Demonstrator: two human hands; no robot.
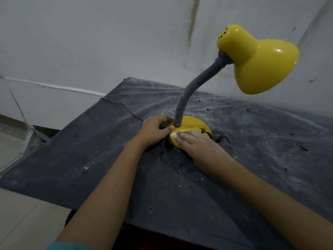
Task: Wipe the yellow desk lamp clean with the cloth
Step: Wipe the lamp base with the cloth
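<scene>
The yellow desk lamp stands on the dark covered table, its shade [257, 60] high at the right on a grey flexible neck [191, 87]. Its round yellow base [195, 121] sits mid-table. My left hand [155, 130] grips the left side of the base at the foot of the neck, fingers curled round it. My right hand [196, 143] lies flat on the front of the base, straight fingers pressing a yellowish cloth [198, 130] with dark markings onto it. Most of the cloth is hidden under that hand.
A dark grey sheet [252, 150] with small holes and white dust covers the table. The lamp's black cord [117, 103] runs from the base to the back left edge. A white wall stands close behind. Floor shows at the left.
</scene>
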